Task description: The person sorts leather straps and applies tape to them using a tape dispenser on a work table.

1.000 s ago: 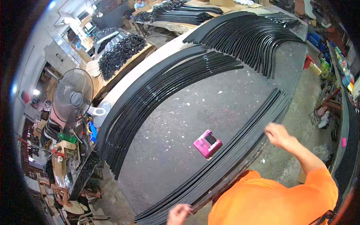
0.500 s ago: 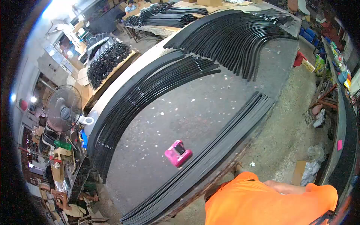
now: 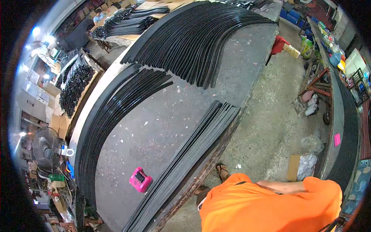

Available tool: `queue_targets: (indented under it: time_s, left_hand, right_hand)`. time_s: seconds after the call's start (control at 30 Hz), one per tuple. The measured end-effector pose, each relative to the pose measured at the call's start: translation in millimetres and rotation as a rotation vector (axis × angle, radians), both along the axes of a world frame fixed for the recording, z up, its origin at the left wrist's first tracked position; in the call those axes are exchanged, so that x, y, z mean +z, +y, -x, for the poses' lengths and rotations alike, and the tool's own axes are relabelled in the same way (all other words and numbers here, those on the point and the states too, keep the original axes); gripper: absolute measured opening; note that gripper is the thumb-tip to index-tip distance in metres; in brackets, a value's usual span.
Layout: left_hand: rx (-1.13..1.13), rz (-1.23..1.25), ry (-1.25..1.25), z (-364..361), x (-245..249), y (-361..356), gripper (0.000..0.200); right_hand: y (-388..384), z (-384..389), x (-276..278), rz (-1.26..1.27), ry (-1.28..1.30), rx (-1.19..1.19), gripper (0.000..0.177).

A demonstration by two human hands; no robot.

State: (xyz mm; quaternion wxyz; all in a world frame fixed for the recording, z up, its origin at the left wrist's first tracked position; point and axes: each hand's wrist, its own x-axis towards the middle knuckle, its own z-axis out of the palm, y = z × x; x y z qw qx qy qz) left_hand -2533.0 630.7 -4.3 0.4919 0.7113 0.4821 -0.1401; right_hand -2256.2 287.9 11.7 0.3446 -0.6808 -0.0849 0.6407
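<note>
Neither my left hand nor my right hand shows. My orange shirt (image 3: 266,208) fills the lower right, and a bare forearm (image 3: 284,187) lies across it, its hand hidden. Nearest to me, a bundle of long grey-black strips (image 3: 185,158) runs along the near edge of the dark table (image 3: 131,143). A pink device with a dark screen (image 3: 140,179) rests just left of the bundle. Curved black strips (image 3: 100,120) line the table's far side, and a wide fan of black strips (image 3: 185,42) covers its upper part.
A standing fan (image 3: 47,149) is at the left. Farther off, other tables hold piles of black strips (image 3: 77,89), with a person (image 3: 98,16) behind. Along the right runs a bench (image 3: 337,112). Cardboard (image 3: 293,168) and plastic lie on the floor near a sandalled foot (image 3: 222,171).
The view has shifted, so the table, strips and pink device appear farther left. A sandalled foot now shows beside the table. The forearm shows more of its length.
</note>
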Motion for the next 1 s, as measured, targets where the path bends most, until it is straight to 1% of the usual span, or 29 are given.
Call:
queue_targets:
  time_s: [0.23,0.43,0.77,1.0]
  left_hand:
    - [0.017,-0.021,0.018,-14,3,-10,0.037]
    - [0.057,-0.034,0.033,-15,4,-16,0.037]
    - [0.104,-0.026,0.051,-9,4,-20,0.037]
    - [0.14,-0.014,0.046,4,6,-14,0.037]
  right_hand:
    - [-19,-5,-65,0.026,0.178,-0.031,0.046]
    - [-11,-14,-109,0.066,0.289,-0.048,0.044]
    - [-1,-24,-118,0.111,0.354,-0.056,0.042]
    - [1,-16,-116,0.165,0.391,-0.053,0.042]
